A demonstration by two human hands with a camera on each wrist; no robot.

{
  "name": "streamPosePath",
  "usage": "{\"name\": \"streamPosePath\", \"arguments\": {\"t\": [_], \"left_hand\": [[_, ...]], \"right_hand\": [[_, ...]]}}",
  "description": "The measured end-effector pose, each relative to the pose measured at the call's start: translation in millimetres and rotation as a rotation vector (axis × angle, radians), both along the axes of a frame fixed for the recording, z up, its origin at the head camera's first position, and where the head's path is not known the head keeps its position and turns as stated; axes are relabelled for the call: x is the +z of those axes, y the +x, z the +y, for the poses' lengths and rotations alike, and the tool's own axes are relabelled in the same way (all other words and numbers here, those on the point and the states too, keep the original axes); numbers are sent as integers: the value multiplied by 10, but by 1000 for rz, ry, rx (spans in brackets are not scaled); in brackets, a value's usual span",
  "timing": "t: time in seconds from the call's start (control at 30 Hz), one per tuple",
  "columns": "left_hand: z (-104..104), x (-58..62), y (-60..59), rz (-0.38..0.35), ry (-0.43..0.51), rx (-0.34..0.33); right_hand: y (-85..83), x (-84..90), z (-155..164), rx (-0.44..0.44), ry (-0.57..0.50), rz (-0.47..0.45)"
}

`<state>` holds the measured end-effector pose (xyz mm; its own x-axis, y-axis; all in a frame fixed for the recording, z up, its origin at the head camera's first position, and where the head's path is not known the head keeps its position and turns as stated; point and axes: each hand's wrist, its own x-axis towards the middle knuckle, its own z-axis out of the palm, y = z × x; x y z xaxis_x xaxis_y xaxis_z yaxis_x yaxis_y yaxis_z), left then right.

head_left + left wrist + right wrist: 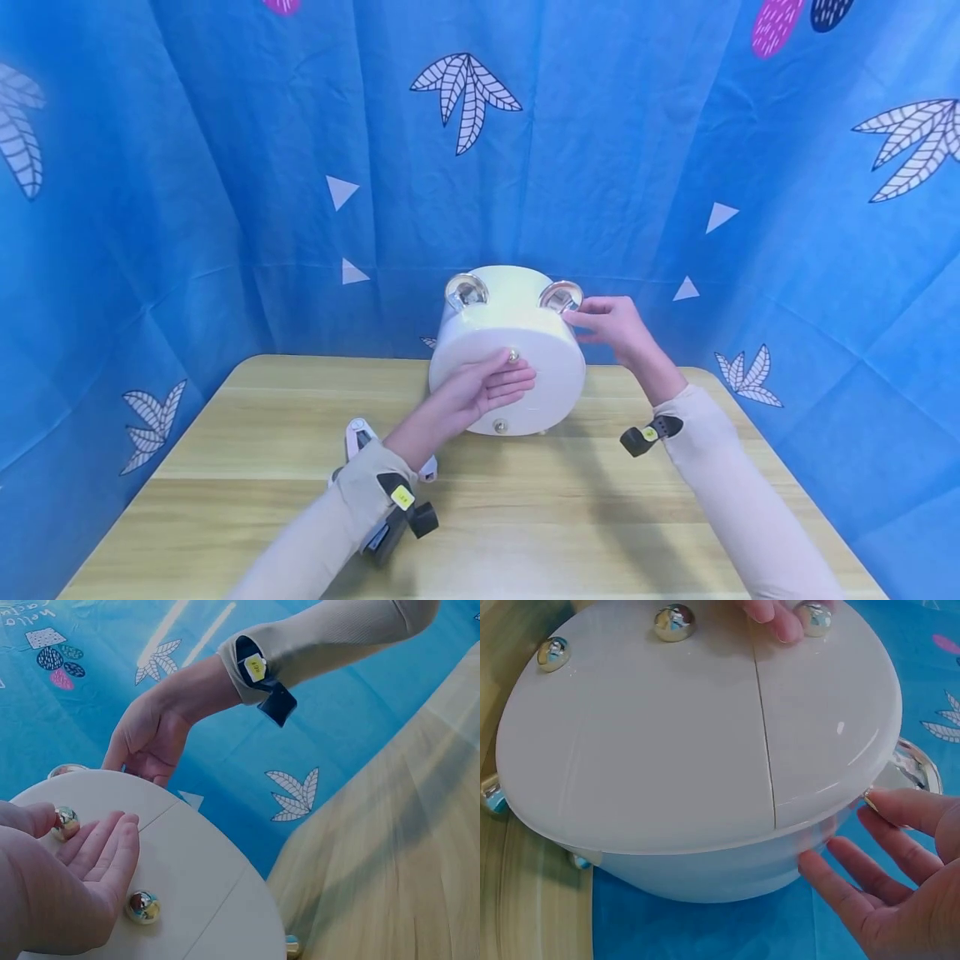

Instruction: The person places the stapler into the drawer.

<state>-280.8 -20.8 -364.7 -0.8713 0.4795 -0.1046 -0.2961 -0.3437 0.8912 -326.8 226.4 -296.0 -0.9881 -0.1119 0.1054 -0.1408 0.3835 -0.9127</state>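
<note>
A white rounded storage box (487, 375) stands toward the back of the table, with two shiny ear-shaped pieces on top and round gold knobs on its seamed front. My left hand (487, 387) is at the front, where the thumb and index finger pinch the upper knob (66, 823); its other fingers extend across the panel. At the box's right side, my right hand (611, 325) pinches the base of the right metallic ear (911, 769) between thumb and index finger. The remaining right fingers rest near the curved side wall. Another knob (142, 907) shows below the left hand.
Under the left forearm lie a white object (356, 433) and a dark object resembling a stapler (386, 537), both partly hidden by the sleeve. Blue patterned curtain (480, 208) surrounds the wooden table (525, 517) at the back and sides.
</note>
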Motion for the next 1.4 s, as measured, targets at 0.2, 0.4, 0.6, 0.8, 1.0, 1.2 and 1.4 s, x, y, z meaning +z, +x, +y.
{"name": "streamPosePath", "arguments": {"t": [0.2, 0.4, 0.6, 0.8, 1.0, 1.2, 1.4], "left_hand": [[2, 7, 13, -23, -5, 19], [-2, 15, 19, -13, -17, 22], [-11, 12, 4, -13, -23, 9], [-20, 24, 3, -5, -35, 7], [-23, 45, -1, 31, -63, -2], [-37, 39, 15, 97, -131, -13], [-65, 75, 113, 155, -218, -17]], "right_hand": [[-17, 18, 14, 11, -42, -16], [-21, 14, 35, 16, -64, -3], [-37, 10, 45, 11, -60, -3], [-64, 20, 61, 14, -39, -32], [-69, 29, 57, 19, -17, -29], [-58, 52, 35, 12, -10, -32], [-44, 80, 9, -1, -38, -47]]}}
